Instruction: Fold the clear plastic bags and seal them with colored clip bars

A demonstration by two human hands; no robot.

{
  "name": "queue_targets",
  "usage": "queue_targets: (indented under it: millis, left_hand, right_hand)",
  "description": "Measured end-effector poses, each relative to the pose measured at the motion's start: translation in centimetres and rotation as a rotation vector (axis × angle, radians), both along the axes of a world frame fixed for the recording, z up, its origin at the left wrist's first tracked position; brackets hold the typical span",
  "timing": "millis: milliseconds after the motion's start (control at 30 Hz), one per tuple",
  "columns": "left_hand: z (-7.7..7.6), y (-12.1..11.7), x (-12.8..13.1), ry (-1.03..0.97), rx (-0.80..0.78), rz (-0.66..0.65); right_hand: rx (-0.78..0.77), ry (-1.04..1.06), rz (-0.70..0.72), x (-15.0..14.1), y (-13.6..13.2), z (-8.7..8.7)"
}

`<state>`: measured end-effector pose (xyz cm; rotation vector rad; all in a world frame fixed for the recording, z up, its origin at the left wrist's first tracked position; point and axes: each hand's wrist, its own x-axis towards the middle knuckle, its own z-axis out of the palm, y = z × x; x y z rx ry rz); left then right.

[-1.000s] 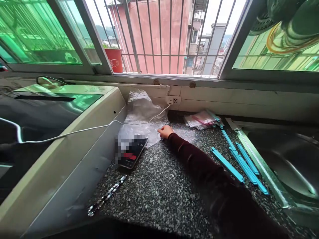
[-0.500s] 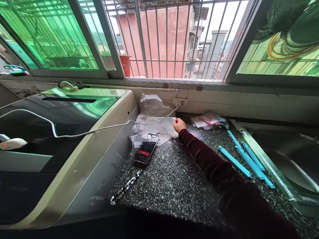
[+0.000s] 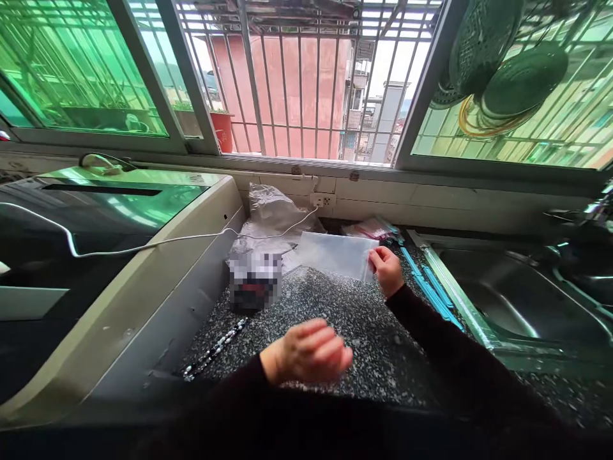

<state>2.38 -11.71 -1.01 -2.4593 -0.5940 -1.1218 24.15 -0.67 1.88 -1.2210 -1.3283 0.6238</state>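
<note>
fingers of the right hand [image 3: 389, 271] are closed on the near-right edge of a clear bag [image 3: 338, 254], thumb and forefinger pinching it. the bag stretches out flat to the left of those fingers, above the speckled table [image 3: 330, 300], though i can't tell how much of it touches the stone. nearer the person and to the left, the left hand [image 3: 309, 352] hovers over the table, its fingers loosely curled and smeared by motion; i can't tell whether they're clenched or slack, and i see nothing in them.

beyond the left fingers, over to the left, a phone [image 3: 253, 287] lies half masked by square blocks, with a beaded strap [image 3: 218, 348] nearer the person. past the phone is crumpled plastic [image 3: 272, 204], and a white cable [image 3: 191, 238] runs across it from the wall socket [image 3: 327, 200] to the cream-edged appliance [image 3: 167, 300].

just past the right fingers sits a pile of small bags [image 3: 371, 227], pink showing through. to the right of the same fingers lie blue strips [image 3: 431, 294], and further right, a metal sink [image 3: 498, 287].
</note>
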Motion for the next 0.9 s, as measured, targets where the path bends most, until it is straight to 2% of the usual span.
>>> queue_targets:
  millis: [33, 133, 267, 300, 367, 467, 533, 600, 700, 800, 900]
  left_hand:
    - [0.0, 0.7, 0.4, -0.018, 0.086, -0.051]
    - [-0.1, 3.1, 1.8, -0.122, 0.192, 0.002]
    - [-0.8, 5.0, 3.9, -0.153, 0.17, 0.165]
    - [-0.9, 5.1, 4.3, -0.17, 0.145, 0.177]
    - [-0.7, 4.9, 4.8, -0.217, 0.093, 0.12]
    - [1.0, 4.2, 4.7, -0.302, 0.058, -0.005]
    - [2.8, 3.8, 4.5, -0.354, 0.021, 0.036]
    - [4.5, 3.4, 4.5, -0.378, -0.118, 0.079]
    - [5.4, 3.0, 5.3, -0.372, -0.537, 0.057]
    - [4.5, 2.9, 6.5, -0.377, -0.918, 0.053]
    - [2.8, 3.5, 7.0, -0.455, -1.112, 0.1]
  right_hand:
    - [0.022, 0.015, 0.001, 0.5, -1.1, 0.3]
    - [0.09, 0.065, 0.029, 1.9, -3.8, 1.1]
    - [0.141, 0.14, 0.034, 2.5, -5.6, 1.1]
    - [0.148, 0.142, 0.034, 2.4, -6.0, 1.0]
    - [0.157, 0.099, 0.052, 2.2, -6.6, 0.9]
    - [0.193, -0.082, 0.088, 2.0, -7.5, 1.0]
    - [0.289, -0.234, 0.068, 2.1, -7.9, 1.1]
    - [0.448, -0.352, -0.006, 1.9, -8.0, 1.0]
    - [0.685, -0.517, -0.061, 1.3, -7.8, 0.1]
    - [0.844, -0.751, -0.02, 0.7, -7.6, -1.4]
    - [0.879, -0.919, -0.024, 0.4, -7.5, -2.7]
